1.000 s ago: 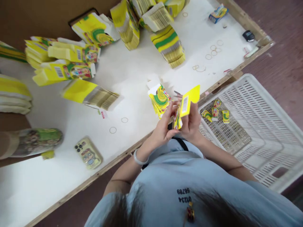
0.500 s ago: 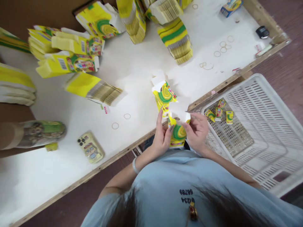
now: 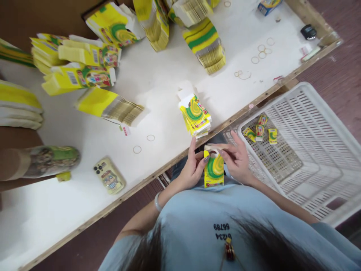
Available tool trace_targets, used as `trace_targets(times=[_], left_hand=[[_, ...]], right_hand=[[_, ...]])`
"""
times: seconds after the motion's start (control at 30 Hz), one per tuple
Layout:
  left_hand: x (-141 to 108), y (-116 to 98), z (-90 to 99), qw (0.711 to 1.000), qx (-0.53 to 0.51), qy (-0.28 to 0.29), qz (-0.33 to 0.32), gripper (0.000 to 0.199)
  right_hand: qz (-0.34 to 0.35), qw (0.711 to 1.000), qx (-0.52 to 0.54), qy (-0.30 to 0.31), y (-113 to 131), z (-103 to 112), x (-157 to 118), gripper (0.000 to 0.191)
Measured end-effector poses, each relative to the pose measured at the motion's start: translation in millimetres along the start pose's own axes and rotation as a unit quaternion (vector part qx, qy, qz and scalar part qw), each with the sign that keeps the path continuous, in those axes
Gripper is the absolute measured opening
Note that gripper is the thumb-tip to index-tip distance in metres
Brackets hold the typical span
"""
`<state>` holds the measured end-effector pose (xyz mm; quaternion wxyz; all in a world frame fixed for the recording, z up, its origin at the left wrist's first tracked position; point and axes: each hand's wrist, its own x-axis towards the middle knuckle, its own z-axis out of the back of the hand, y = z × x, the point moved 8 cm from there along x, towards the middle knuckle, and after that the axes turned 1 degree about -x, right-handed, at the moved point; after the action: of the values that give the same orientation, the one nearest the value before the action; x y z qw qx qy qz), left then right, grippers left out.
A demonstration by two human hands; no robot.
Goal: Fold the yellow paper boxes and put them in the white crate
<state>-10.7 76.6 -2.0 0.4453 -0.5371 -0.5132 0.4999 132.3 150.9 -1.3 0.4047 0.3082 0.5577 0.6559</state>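
In the head view, your left hand (image 3: 193,167) and right hand (image 3: 237,162) are both at the top end of a yellow-and-green carton (image 3: 214,173), upright just beyond the near edge of the table, close against your shirt (image 3: 194,214). Your left thumb presses its printed face near the dark cut-out, the fingers beside and behind it, a narrow pinch. Your right thumb and fingers close on the upper right corner; how far they reach behind cannot be told. Gripping both upper corners probably steadies the thin walls while leaving the printed face open to you.

Just beyond your left fingertips, a small stack of cartons (image 3: 194,113) lies at the table's near edge, likely put there for a short reach. The basket (image 3: 335,165) sits low on your right, beside the table, with a few small boxes (image 3: 260,131) inside, perhaps so that things can be dropped in easily.

The carton looks like thin, smooth printed card with white flaps. Farther left, a fanned bundle (image 3: 122,111) shows many greyish-yellow folded edges, close-ridged like a deck. The basket is pale, stiff plastic pierced by rows of slots. The table (image 3: 163,71) is flat and white with a rough wooden rim; thin loops (image 3: 262,49) like rubber bands lie far right.
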Motion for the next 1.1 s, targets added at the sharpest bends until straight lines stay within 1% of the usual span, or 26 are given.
trace_targets(times=[0.03, 0.1, 0.13, 0.17, 0.2, 0.27, 0.33, 0.37, 0.43, 0.5, 0.6, 0.67, 0.7, 0.77, 0.8, 0.83, 0.87, 0.9, 0.93, 0.97, 1.0, 1.03, 1.07, 1.1], left_hand=[[-1, 1, 0.0, 1.0, 0.012, -0.001, 0.004, 0.065], [-4, 0, -0.2, 1.0, 0.026, 0.002, 0.017, 0.062], [-6, -1, -0.2, 0.999, 0.031, 0.002, 0.022, 0.061], [-7, -4, -0.2, 0.999, 0.036, 0.001, 0.025, 0.06], [-8, -7, 0.0, 0.999, 0.043, -0.003, 0.028, 0.058], [-10, -13, 0.0, 0.997, 0.06, -0.016, 0.034, 0.055], [-13, -18, -2.7, 0.997, 0.065, -0.02, 0.039, 0.056], [-15, -20, -4.9, 0.997, 0.061, -0.019, 0.039, 0.057], [-19, -24, -9.1, 0.998, 0.057, -0.015, 0.033, 0.057], [-23, -29, -12.3, 0.997, 0.07, -0.011, 0.015, 0.055], [-30, -39, -14.9, 0.991, 0.127, -0.009, -0.039, 0.052], [-36, -46, -17.2, 0.982, 0.172, -0.008, -0.08, 0.05], [-39, -48, -18.7, 0.977, 0.191, -0.004, -0.098, 0.049], [-42, -50, -21.6, 0.967, 0.224, 0.013, -0.125, 0.048], [-40, -51, -21.3, 0.96, 0.243, 0.019, -0.138, 0.048], [-34, -53, -18.5, 0.951, 0.269, 0.019, -0.152, 0.047], [-25, -55, -11.9, 0.94, 0.298, 0.008, -0.164, 0.045], [-11, -58, -1.1, 0.928, 0.331, -0.013, -0.173, 0.042], [7, -61, 14.0, 0.913, 0.365, -0.046, -0.176, 0.038], [28, -65, 32.0, 0.899, 0.394, -0.081, -0.174, 0.033], [52, -68, 51.8, 0.884, 0.422, -0.116, -0.165, 0.027], [76, -72, 72.6, 0.866, 0.45, -0.153, -0.151, 0.024], [101, -75, 90.0, 0.857, 0.463, -0.173, -0.147, 0.025], [125, -78, 104.5, 0.849, 0.473, -0.184, -0.145, 0.026]], right_hand=[[0.032, 0.999, -0.013, 0.02, 5, 1, -1, 0.031], [0.103, 0.992, -0.028, 0.062, 19, 4, -5, 0.038], [0.121, 0.989, -0.028, 0.083, 24, 4, -8, 0.041], [0.122, 0.988, -0.024, 0.095, 28, 5, -10, 0.044], [0.104, 0.989, -0.02, 0.103, 29, 4, -12, 0.045], [0.03, 0.992, 0.008, 0.126, 27, 0, -16, 0.042], [-0.048, 0.985, 0.06, 0.157, 24, -7, -23, 0.044], [-0.072, 0.979, 0.089, 0.171, 25, -10, -26, 0.046], [-0.092, 0.97, 0.134, 0.182, 29, -9, -30, 0.046], [-0.093, 0.966, 0.156, 0.182, 32, -3, -30, 0.044], [-0.114, 0.955, 0.179, 0.209, 29, 0, -36, 0.05], [-0.133, 0.944, 0.196, 0.228, 24, -5, -44, 0.054], [-0.136, 0.945, 0.202, 0.22, 21, -8, -47, 0.053], [-0.124, 0.958, 0.199, 0.168, 16, -8, -51, 0.046], [-0.109, 0.968, 0.187, 0.129, 14, -3, -51, 0.043], [-0.088, 0.979, 0.166, 0.083, 13, 6, -50, 0.04], [-0.06, 0.989, 0.133, 0.028, 13, 20, -48, 0.038], [-0.027, 0.995, 0.086, -0.033, 15, 39, -44, 0.036], [0.008, 0.995, 0.021, -0.098, 19, 60, -41, 0.035], [0.043, 0.983, -0.055, -0.169, 26, 84, -38, 0.034], [0.072, 0.961, -0.14, -0.228, 37, 104, -36, 0.033], [0.101, 0.932, -0.212, -0.276, 51, 120, -36, 0.032], [0.13, 0.906, -0.261, -0.306, 68, 130, -37, 0.031], [0.159, 0.894, -0.276, -0.315, 87, 135, -39, 0.029]])
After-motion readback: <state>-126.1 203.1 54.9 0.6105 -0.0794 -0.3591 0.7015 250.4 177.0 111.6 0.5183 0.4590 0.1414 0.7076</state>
